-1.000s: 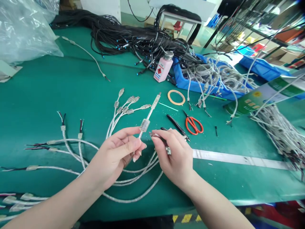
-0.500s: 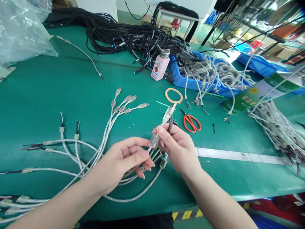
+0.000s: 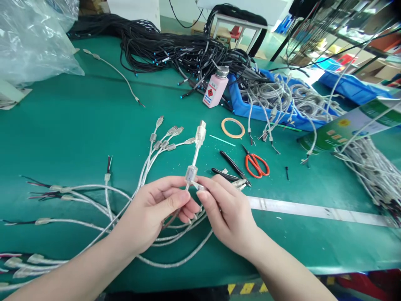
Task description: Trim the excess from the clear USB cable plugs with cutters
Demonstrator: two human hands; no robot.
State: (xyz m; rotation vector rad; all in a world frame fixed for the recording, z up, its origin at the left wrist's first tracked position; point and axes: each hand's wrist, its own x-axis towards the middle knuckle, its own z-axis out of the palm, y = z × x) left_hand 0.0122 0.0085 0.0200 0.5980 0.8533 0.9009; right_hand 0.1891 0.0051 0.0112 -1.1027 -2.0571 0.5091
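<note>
My left hand (image 3: 167, 209) is closed on a clear-jacketed USB cable (image 3: 196, 155), pinching it just below its ferrite bead (image 3: 191, 173). The USB plug (image 3: 201, 133) points up and away from me. My right hand (image 3: 224, 205) is closed on a small metal blade (image 3: 198, 186), whose tip meets the lower end of the bead. Most of the blade is hidden by the fingers. Under and left of my hands lie more USB cables (image 3: 146, 167), their plugs pointing away and their stripped wire ends (image 3: 46, 184) to the left.
Black nippers (image 3: 232, 162), orange scissors (image 3: 257, 164), a tape roll (image 3: 233, 136) and a steel ruler (image 3: 294, 209) lie right of my hands. Behind stand a pink bottle (image 3: 214, 90) and a blue bin (image 3: 239, 106) of cables. A plastic bag (image 3: 34, 42) is far left.
My right hand has moved from the cable's plug side down below the bead, with the blade tip now showing. The plug end has swung left and upright; the nippers are uncovered.
</note>
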